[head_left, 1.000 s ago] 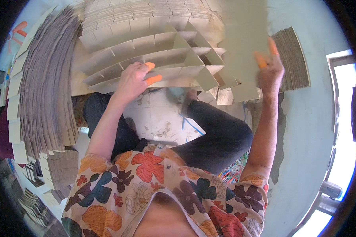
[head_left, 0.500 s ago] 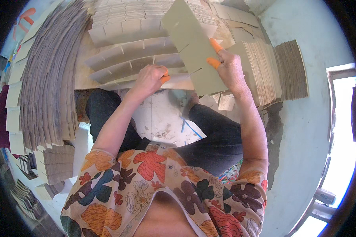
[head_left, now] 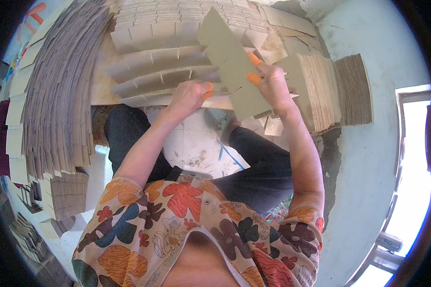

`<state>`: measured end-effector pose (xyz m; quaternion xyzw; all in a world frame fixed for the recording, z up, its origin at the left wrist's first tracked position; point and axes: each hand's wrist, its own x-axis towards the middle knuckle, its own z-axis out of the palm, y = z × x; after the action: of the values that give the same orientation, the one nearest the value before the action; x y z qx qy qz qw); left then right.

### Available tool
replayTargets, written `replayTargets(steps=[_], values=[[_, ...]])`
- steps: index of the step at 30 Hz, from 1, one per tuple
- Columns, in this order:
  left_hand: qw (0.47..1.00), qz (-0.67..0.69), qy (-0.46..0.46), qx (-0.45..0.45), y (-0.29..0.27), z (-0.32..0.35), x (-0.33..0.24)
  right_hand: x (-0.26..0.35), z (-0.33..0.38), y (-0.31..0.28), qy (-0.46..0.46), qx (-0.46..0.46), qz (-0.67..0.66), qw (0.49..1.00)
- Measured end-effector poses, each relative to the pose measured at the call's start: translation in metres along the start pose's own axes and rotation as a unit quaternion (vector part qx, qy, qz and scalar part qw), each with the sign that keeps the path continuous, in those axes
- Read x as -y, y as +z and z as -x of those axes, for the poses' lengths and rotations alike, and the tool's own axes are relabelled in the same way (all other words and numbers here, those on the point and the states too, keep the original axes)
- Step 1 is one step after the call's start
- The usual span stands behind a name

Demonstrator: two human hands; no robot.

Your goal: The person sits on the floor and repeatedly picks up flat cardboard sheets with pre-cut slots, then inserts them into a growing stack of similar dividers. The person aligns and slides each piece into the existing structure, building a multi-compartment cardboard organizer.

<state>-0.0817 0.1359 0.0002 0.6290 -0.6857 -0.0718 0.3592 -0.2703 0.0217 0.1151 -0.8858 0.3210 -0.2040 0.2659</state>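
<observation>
Holding one grey cardboard sheet (head_left: pixel 225 60) in the right hand (head_left: pixel 273 82), two orange finger covers (head_left: pixel 254 78) showing, slanted over three standing slotted strips (head_left: pixel 146 81). Left hand (head_left: pixel 189 97) is curled by the nearest strip, can't tell if it's pinching it. Further out: one pale stack (head_left: pixel 315 91) and one darker stack (head_left: pixel 354 89) right, one big pile (head_left: pixel 62 95) left.

Head view, looking down: no text, label, brand, number or sign can be read on any surface within the circular field.
</observation>
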Motion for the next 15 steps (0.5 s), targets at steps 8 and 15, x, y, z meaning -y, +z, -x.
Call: replayTargets(steps=[8,15], values=[[1.0,-0.009,-0.016,0.0,0.0,-0.003,-0.003,-0.021,-0.015,0.017,-0.032,0.039,0.025,0.998],[1.0,-0.008,-0.005,-0.028,0.006,-0.008,0.008,-0.003,-0.014,0.028,0.007,0.154,0.216,0.964]])
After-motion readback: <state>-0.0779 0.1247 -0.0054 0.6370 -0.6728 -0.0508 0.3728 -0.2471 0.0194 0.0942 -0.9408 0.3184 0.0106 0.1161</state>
